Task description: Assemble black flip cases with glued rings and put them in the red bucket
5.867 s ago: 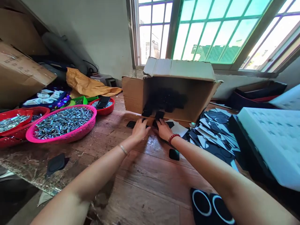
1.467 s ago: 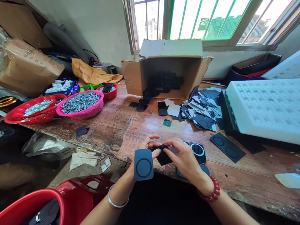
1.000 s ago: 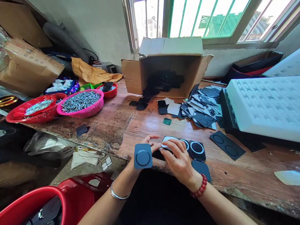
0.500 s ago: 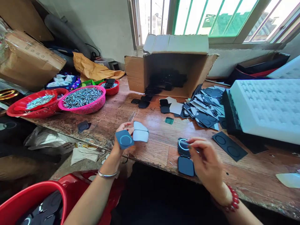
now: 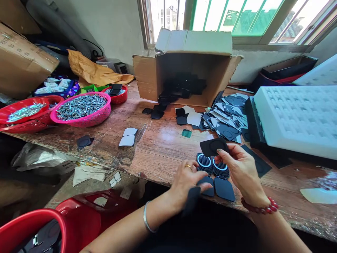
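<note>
Pad (image 5: 209,147): black with a faint ring mark, in view over the far edges of two cases; the gap to them cannot be judged.
Right hand (image 5: 243,168): thumb and fingers pinch the pad by its right end, leaving most of its face uncovered.
Left hand (image 5: 184,177): thumb and forefinger spread apart over the left case's lid (image 5: 205,184); contact is unclear. A blurred dark piece (image 5: 192,199) shows below the palm; how it is held cannot be told.
Cases: left case (image 5: 200,168) and right case (image 5: 222,172) lie side by side near the bench edge, white-ringed halves away from the person, smooth lids toward them.
Handling: an edge grip seems best, keeping fingertips off the face; bringing the pad level and square before contact would likely avoid a crooked fit.
Steadying: light left-hand pressure might stop a case sliding.
</note>
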`<state>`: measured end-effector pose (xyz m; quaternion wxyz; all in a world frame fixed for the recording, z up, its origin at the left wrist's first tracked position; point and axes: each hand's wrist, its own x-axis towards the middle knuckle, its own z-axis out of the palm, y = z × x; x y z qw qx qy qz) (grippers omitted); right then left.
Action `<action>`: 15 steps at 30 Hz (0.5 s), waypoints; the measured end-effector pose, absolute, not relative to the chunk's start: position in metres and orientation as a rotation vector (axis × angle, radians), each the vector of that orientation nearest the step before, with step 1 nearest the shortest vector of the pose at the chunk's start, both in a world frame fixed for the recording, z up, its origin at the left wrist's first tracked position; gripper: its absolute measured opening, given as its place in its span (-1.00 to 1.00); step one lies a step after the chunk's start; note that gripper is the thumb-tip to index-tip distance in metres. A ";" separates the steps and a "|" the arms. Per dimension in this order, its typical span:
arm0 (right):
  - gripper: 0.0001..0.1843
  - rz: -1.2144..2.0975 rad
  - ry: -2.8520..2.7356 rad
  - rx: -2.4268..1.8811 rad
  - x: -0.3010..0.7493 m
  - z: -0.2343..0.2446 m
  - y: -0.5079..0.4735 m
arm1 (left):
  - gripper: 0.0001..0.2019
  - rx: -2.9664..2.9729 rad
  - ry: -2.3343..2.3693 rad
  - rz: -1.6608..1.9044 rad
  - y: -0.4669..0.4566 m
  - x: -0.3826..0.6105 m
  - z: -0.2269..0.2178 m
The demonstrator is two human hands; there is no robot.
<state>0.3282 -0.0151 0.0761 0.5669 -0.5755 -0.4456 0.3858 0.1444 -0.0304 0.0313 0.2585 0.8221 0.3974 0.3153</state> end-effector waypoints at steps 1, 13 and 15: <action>-0.64 0.938 -1.033 -1.351 0.328 0.076 -0.015 | -0.65 2.241 1.037 0.799 -0.036 0.154 0.029; -0.59 1.219 -0.814 -1.278 0.330 0.071 -0.018 | -0.43 1.990 1.155 0.704 -0.009 0.102 0.029; -0.58 1.244 -0.821 -1.284 0.326 0.068 -0.019 | -0.25 1.880 1.169 0.759 0.000 0.087 0.031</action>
